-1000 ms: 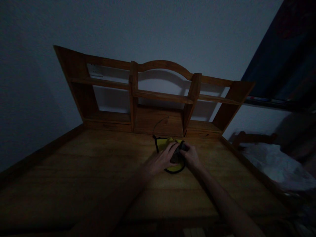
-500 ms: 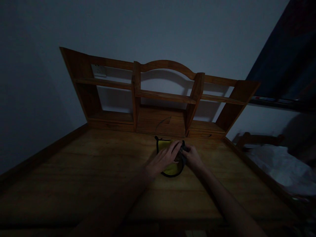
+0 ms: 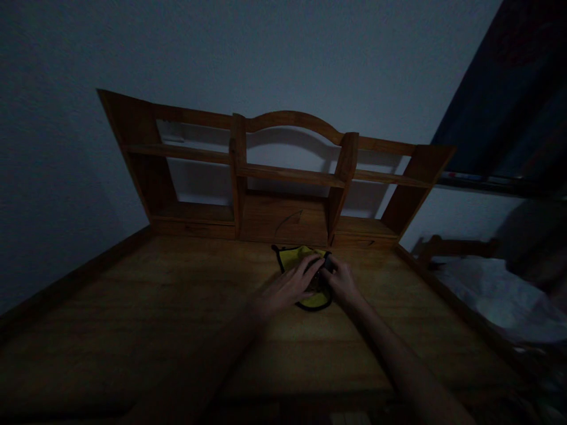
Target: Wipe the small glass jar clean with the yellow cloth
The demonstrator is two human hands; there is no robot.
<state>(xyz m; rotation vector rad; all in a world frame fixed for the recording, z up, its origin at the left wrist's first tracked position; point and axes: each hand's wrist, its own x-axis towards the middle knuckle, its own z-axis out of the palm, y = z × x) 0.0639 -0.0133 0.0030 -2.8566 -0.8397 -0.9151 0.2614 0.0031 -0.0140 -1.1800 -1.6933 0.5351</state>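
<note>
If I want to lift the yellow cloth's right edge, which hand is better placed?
Probably the right hand: it is at the right side of the yellow cloth, while the left hand reaches over its middle.

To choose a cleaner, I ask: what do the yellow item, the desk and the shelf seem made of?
Yellow item: probably matte fabric, as it looks limp, with dark edging like sewn binding.
Desk: wood or veneer, smooth-looking, with grain bands.
Shelf: likely brown wood, grain faintly visible; dim light leaves its finish unclear.
</note>
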